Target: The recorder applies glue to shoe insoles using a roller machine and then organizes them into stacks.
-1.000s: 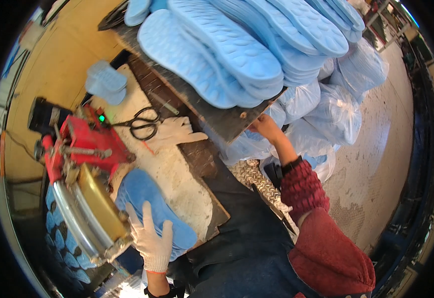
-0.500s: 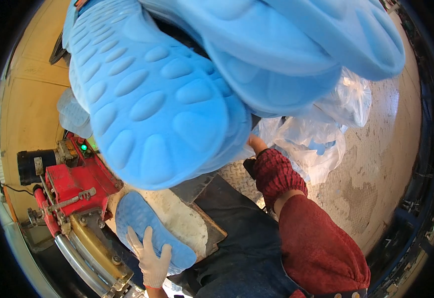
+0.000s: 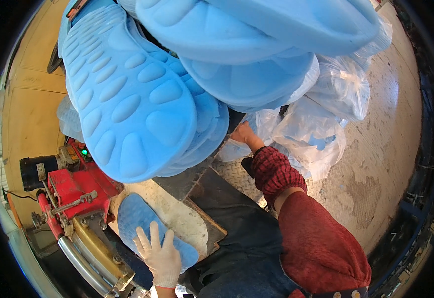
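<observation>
My left hand (image 3: 160, 259), in a white glove, rests with fingers spread on a single blue shoe sole (image 3: 140, 218). That sole lies on a pale, worn work surface (image 3: 184, 222) at the lower left. My right hand (image 3: 243, 133) is bare, with a red sleeve behind it, and its fingers are curled at the dark edge below the stacked soles. What they grip there is partly hidden. Large stacks of light blue soles (image 3: 132, 109) with raised oval bumps fill the upper middle, very near me. More soles (image 3: 256, 30) overhang toward the upper right.
A red machine (image 3: 80, 184) with a green light, a black motor (image 3: 39, 173) and shiny metal tubes stands at the left. Clear plastic bags (image 3: 311, 136) with blue pieces inside lie on the worn floor (image 3: 371, 164) to the right. A dark apron (image 3: 232, 223) covers my lap.
My left hand has slid slightly right and down along the sole, its fingers spreading. My right hand has shifted up and left, and more of it shows. The stacks appear farther left and up.
</observation>
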Demonstrator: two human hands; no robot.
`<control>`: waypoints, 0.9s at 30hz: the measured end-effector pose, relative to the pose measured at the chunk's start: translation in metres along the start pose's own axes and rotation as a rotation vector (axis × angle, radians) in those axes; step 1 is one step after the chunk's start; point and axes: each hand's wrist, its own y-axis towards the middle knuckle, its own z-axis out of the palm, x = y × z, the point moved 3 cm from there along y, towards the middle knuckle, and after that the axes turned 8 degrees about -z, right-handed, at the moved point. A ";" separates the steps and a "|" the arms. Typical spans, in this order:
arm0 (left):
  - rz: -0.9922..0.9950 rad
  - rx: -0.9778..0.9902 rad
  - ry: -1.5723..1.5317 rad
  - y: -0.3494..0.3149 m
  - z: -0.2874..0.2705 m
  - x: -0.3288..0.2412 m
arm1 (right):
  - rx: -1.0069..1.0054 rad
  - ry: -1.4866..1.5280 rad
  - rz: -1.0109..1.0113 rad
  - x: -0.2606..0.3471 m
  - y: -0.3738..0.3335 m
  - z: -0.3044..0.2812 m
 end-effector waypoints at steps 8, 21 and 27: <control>0.236 0.056 -0.127 0.019 -0.020 -0.025 | -0.184 0.185 -0.120 -0.036 -0.032 -0.046; 0.296 -0.083 -0.227 -0.009 0.008 0.017 | -0.481 0.123 -0.139 0.127 -0.183 -0.263; 0.270 -0.182 -0.324 -0.031 0.009 0.041 | -0.292 0.519 -0.145 0.159 -0.300 -0.280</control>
